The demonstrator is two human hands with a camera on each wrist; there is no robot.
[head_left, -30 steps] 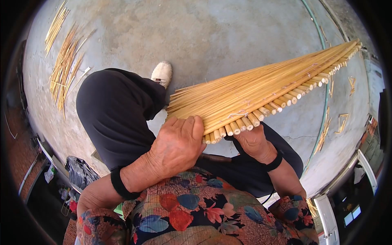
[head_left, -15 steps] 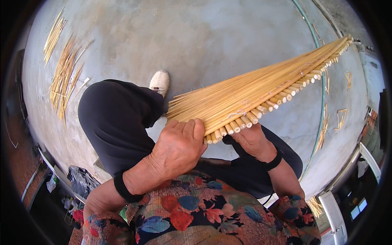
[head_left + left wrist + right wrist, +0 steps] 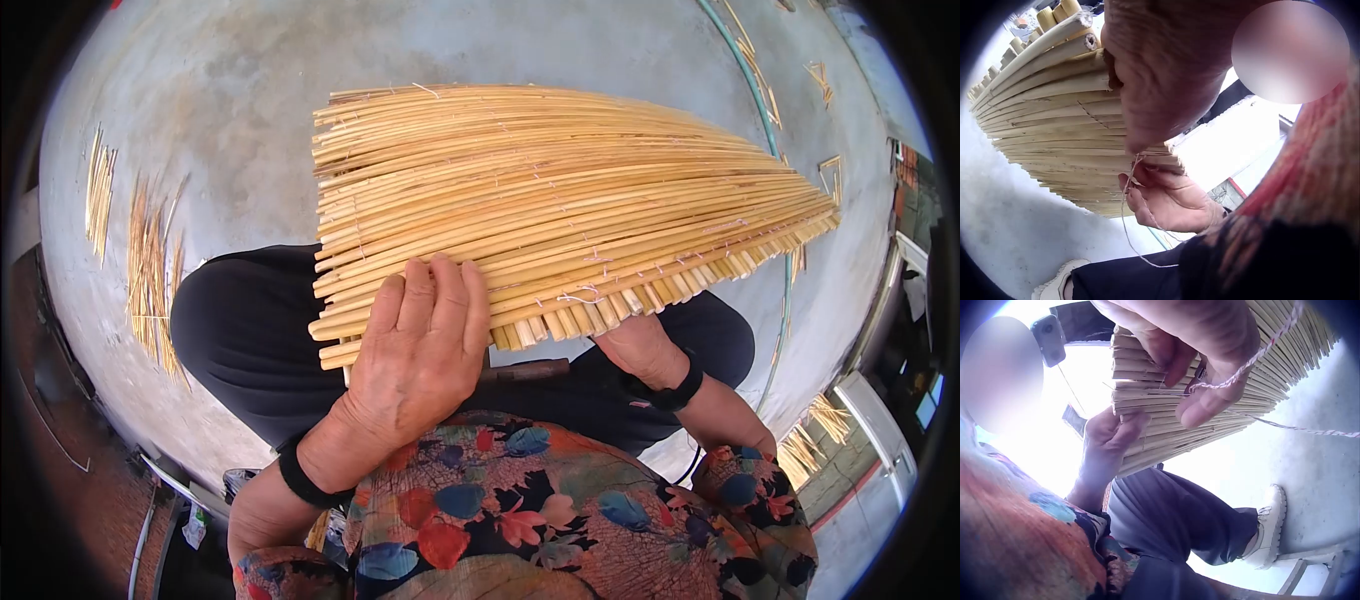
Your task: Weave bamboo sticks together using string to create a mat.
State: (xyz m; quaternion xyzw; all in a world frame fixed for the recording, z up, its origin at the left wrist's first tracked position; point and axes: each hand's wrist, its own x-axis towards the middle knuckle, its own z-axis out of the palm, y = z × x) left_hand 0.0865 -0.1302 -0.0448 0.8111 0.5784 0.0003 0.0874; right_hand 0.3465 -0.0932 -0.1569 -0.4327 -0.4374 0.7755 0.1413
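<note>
A mat of straw-coloured stalks (image 3: 560,190), stitched with pinkish thread, spreads over the lap in the head view. My left hand (image 3: 425,325) grips its near edge, fingers laid over the top; the right wrist view shows this left hand (image 3: 1110,440) with its thumb on the underside. My right hand (image 3: 640,350) is under the mat, its fingers hidden from above. Seen from the left wrist, the right hand (image 3: 1175,203) pinches a thin string (image 3: 1125,219) close to the stalks. The twisted string (image 3: 1260,359) runs past the right fingers (image 3: 1200,415) in the right wrist view.
Loose stalks (image 3: 150,270) lie in bundles on the concrete floor (image 3: 250,140) at left. A green hose (image 3: 745,65) runs along the right, with more stalk pieces (image 3: 825,85) beyond it. Bent knees (image 3: 240,330) are below the mat.
The mat has tilted so that its upper face shows broadly, and its far side has swung left and up. My left fingers have straightened over the top; the right hand stays underneath.
</note>
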